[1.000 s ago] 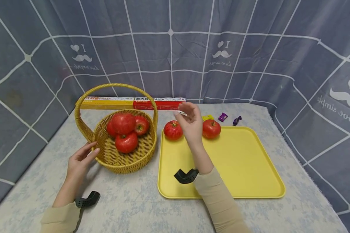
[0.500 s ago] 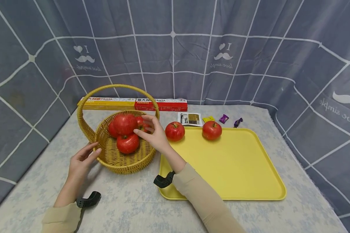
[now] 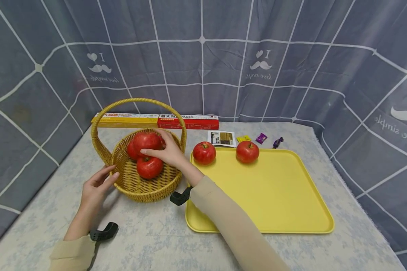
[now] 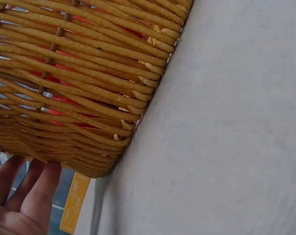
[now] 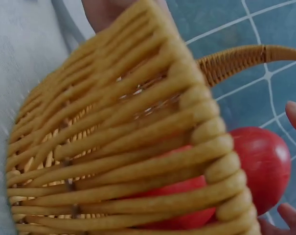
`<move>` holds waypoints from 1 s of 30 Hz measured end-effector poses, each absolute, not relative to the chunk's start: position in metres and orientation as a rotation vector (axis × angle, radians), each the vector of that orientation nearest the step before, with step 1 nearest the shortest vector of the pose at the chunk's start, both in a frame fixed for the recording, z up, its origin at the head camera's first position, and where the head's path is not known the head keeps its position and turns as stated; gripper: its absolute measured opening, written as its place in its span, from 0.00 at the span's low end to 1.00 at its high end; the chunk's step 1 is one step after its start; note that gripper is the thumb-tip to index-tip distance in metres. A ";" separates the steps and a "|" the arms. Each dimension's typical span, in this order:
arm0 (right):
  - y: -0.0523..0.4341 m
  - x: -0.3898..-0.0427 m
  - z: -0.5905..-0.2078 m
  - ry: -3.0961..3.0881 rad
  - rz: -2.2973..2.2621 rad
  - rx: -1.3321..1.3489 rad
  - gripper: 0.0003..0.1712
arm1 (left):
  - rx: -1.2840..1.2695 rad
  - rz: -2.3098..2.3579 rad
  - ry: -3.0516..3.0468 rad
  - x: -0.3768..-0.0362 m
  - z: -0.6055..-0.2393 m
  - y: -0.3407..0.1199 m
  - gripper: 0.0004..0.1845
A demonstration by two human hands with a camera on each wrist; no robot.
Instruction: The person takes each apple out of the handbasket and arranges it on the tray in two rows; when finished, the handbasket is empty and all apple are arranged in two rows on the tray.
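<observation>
The right hand (image 3: 167, 150) reaches over the wicker basket's (image 3: 146, 188) rim, under its arched handle, fingers loosely curled onto the top apple (image 3: 146, 141) among the piled apples; a firm grasp cannot be told. The left hand (image 3: 96, 184), fingers straight, rests against the basket's left wall; right of the basket lies a yellow tray (image 3: 274, 195) with two apples (image 3: 204, 153) at its far edge.

Table (image 3: 156, 241) w/ pale cloth: wicker basket (image 3: 146, 186), yellow tray (image 3: 274, 203), pasta boxes (image 3: 156, 121), sachet (image 3: 222, 138), candies (image 3: 260, 138).

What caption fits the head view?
Right hand reaches over apples in a basket that the left hand steadies.
</observation>
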State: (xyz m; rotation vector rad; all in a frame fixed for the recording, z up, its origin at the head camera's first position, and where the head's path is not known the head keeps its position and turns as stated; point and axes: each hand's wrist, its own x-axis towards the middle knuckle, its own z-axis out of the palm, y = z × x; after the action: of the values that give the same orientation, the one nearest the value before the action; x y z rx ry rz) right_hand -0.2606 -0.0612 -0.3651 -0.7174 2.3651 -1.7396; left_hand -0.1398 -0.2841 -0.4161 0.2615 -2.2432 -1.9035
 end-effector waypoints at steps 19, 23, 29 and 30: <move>-0.078 -0.264 -0.367 2.552 -1.640 -0.720 0.30 | 0.245 -1.865 -2.272 -0.141 -0.415 -0.282 0.27; -0.068 -0.257 -0.363 2.528 -1.669 -0.760 0.29 | 0.245 -1.865 -2.276 -0.139 -0.414 -0.283 0.27; -0.035 -0.239 -0.343 2.399 -1.679 -0.926 0.33 | 0.263 -1.843 -2.288 -0.139 -0.415 -0.284 0.28; -0.028 -0.236 -0.339 2.370 -1.677 -0.960 0.34 | 0.266 -1.843 -2.289 -0.139 -0.415 -0.284 0.28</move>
State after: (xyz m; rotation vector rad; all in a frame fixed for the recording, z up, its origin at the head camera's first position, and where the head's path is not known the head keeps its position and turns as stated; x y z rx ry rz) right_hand -0.2355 -0.0280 -0.3390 -0.9596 2.3695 -1.6772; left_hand -0.1392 -0.2837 -0.4150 0.2661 -2.2889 -1.8433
